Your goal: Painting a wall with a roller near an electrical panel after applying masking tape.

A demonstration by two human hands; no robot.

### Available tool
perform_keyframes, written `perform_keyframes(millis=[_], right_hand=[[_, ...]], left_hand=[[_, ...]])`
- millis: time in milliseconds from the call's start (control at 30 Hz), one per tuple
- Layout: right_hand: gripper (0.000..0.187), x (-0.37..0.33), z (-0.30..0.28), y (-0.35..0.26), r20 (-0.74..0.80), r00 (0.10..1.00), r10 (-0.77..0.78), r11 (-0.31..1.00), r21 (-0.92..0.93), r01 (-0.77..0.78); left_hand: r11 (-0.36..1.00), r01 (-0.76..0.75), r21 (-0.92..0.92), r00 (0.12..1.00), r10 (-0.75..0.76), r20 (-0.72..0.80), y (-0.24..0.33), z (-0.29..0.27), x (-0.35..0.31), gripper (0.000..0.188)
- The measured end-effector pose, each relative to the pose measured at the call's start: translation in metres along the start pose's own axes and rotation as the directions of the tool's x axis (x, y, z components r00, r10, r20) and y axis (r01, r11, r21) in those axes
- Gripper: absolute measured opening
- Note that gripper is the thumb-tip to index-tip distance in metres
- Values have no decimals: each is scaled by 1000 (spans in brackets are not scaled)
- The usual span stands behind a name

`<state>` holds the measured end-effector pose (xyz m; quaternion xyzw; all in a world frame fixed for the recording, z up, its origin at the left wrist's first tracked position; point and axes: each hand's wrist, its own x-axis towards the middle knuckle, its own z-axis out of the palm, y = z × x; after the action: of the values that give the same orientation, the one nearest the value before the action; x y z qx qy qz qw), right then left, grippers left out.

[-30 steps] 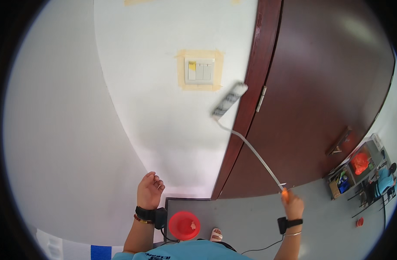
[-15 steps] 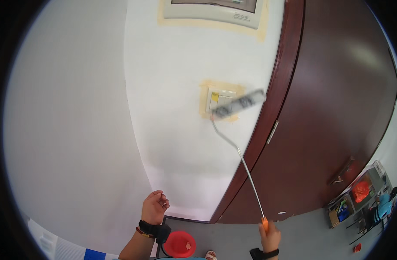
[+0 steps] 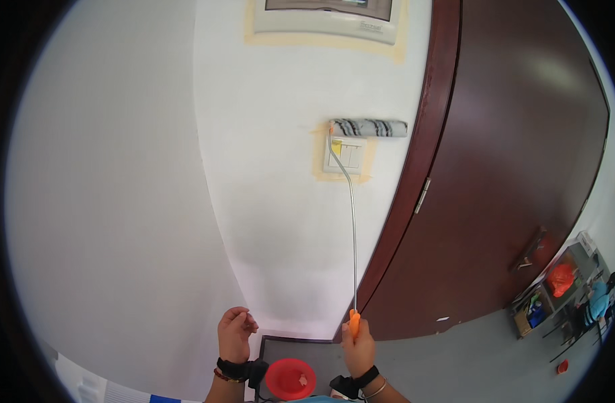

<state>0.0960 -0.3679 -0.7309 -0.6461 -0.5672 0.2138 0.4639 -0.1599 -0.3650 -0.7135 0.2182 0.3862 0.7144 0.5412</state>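
My right hand (image 3: 360,348) is closed round the orange handle of a paint roller (image 3: 369,128). Its long bent wire frame rises along the white wall (image 3: 274,161). The roller's grey-and-black striped sleeve lies level just above a light switch panel (image 3: 346,156), covering the upper part of the yellowish masking tape around it. My left hand (image 3: 235,334) hovers near the wall's lower corner, fingers loosely curled and nothing seen in it.
Right of the wall stands a dark red door (image 3: 516,154) in its frame (image 3: 408,154). Above is a taped electrical box (image 3: 324,25). Below, a red basin (image 3: 275,383) sits on the grey floor (image 3: 415,363). At far right, a person (image 3: 595,302) is beside a shelf unit holding a red bag (image 3: 561,280).
The roller has gone from slanting across the switch panel to level above it. My right hand has moved left and up with the handle; my left hand has dropped slightly.
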Motion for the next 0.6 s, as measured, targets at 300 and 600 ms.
perform_keyframes(millis=[300,600], right_hand=[[37,40,19,7,180,983,28,959,272,-77],[34,112,-2,-60,93,987,-131,978,176,113]], left_hand=[[1000,-14,8,998,14,-58,-14,-6,14,8],[999,-40,-7,997,40,-72,-13,-10,10,9]])
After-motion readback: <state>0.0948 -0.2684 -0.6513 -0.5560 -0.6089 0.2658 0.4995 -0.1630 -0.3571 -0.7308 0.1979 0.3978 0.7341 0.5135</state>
